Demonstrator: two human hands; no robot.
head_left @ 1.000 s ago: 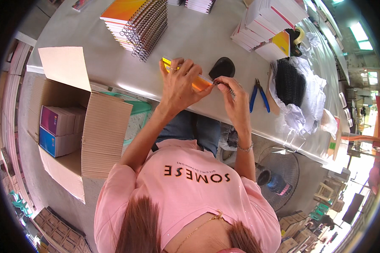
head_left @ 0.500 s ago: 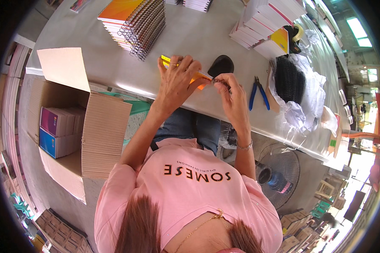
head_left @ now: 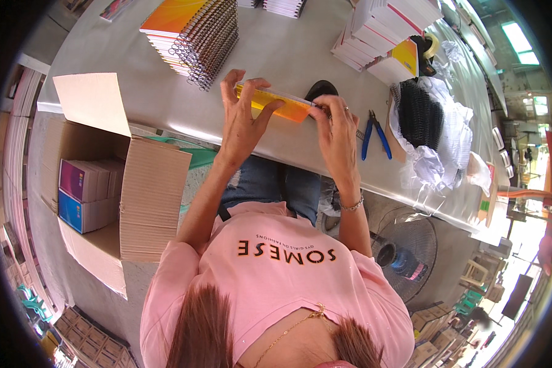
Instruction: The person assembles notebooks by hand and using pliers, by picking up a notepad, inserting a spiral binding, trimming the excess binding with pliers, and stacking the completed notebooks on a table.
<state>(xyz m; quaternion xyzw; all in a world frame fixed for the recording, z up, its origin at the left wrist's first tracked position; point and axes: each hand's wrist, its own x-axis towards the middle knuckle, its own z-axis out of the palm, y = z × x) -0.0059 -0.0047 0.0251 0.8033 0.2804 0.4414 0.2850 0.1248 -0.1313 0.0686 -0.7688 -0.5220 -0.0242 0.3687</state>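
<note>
I hold a thin notebook point(head_left: 293, 110) with a yellow-orange cover over the table's near edge, its cover tilted toward me. My left hand point(head_left: 242, 126) grips its left part, fingers behind and thumb across the cover. At the notebook's right end my right hand point(head_left: 338, 132) is closed in a pinch. A bit of dark wire coil point(head_left: 360, 134) shows beside that hand; how far it runs into the notebook is hidden. Behind the notebook lies a black rounded object point(head_left: 322, 89), partly covered. Blue-handled pliers point(head_left: 375, 136) rest just right of my right hand.
A stack of spiral-bound notebooks point(head_left: 184, 30) stands back left, and unbound book blocks point(head_left: 374, 37) back right. Black wire coils point(head_left: 421, 113) lie in white wrapping point(head_left: 457, 129) at the right. An open carton point(head_left: 155, 199) with packed books is left; a fan point(head_left: 411, 251) stands below the table.
The notebook has turned so more of its yellow-orange cover faces me. My left hand has shifted slightly left and its fingers have spread; my right hand has tilted and stays at the notebook's right end.
</note>
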